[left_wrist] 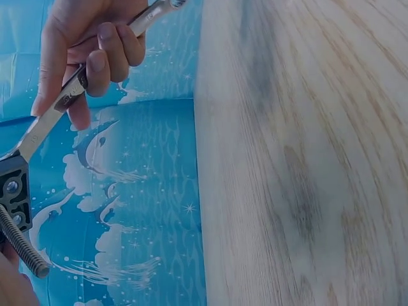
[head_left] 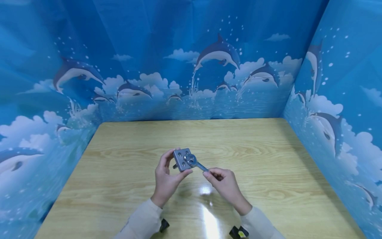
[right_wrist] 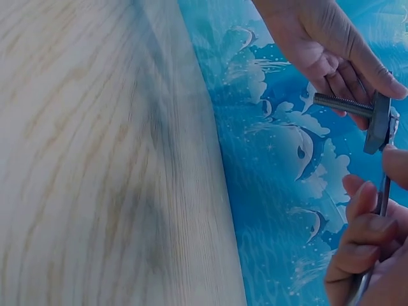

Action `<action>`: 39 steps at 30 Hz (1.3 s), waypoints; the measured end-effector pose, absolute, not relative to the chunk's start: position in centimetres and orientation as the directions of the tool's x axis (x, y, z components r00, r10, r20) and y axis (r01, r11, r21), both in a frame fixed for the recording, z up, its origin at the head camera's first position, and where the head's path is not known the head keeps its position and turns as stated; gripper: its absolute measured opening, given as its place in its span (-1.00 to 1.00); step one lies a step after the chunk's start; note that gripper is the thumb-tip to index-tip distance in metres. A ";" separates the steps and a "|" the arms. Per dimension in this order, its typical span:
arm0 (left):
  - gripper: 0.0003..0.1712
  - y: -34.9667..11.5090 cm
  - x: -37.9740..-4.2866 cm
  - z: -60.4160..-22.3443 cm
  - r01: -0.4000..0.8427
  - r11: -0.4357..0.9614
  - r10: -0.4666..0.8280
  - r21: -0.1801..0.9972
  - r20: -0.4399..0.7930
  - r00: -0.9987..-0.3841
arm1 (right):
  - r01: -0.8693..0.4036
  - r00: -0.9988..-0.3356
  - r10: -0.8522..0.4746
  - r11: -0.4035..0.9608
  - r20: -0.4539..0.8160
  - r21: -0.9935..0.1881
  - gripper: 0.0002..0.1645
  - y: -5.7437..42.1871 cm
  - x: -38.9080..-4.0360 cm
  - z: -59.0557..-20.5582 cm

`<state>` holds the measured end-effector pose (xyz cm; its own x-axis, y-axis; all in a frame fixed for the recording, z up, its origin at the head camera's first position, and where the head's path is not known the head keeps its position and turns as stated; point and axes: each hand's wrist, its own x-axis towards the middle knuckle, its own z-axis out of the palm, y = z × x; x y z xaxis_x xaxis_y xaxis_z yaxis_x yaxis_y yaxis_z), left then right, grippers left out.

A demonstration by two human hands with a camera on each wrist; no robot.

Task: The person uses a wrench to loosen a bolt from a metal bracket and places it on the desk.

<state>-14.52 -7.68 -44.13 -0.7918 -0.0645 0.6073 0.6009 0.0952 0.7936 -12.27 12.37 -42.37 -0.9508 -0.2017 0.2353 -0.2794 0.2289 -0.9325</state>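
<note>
Grey block (head_left: 180,159) gripped by L hand (head_left: 165,181), thumb/fingers apart at edges; R hand (head_left: 225,186) curled rnd wrench (head_left: 201,166).

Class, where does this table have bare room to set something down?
The pale wooden table is bare along the far edge below the blue dolphin-print backdrop, and outside the left hand and right hand. Crowded: the near middle, where the hands hold a square grey metal block and silver metal wrench above it.

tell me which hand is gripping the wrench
The right hand: it grips the wrench, whereas the left hand holds the gray block against the wrench's ring end.
</note>
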 end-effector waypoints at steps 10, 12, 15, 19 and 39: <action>-0.10 -7.9 -14.5 -44.2 0.551 0.033 -0.025 0.834 0.552 -0.833 | -0.261 -0.958 -0.177 0.231 0.224 -0.937 -0.90 13.1 -13.4 -45.4; -0.12 -8.1 -14.5 -44.2 0.534 0.006 -0.009 0.845 0.535 -0.845 | -0.276 -0.953 -0.193 0.225 0.235 -0.934 -0.87 13.3 -13.5 -45.5; -0.13 -8.3 -14.5 -44.1 0.496 -0.036 0.020 0.868 0.497 -0.868 | -0.303 -0.942 -0.225 0.241 0.250 -0.922 -0.87 13.6 -13.7 -45.5; -0.13 -8.7 -14.4 -44.0 0.415 -0.096 0.054 0.905 0.421 -0.905 | -0.318 -0.933 -0.258 0.267 0.250 -0.910 -0.87 14.1 -14.0 -45.4; -0.03 -7.9 -14.6 -44.4 0.696 0.241 -0.027 0.676 0.722 -0.692 | -0.281 -0.947 -0.232 0.270 0.221 -0.921 -0.91 13.6 -13.1 -44.2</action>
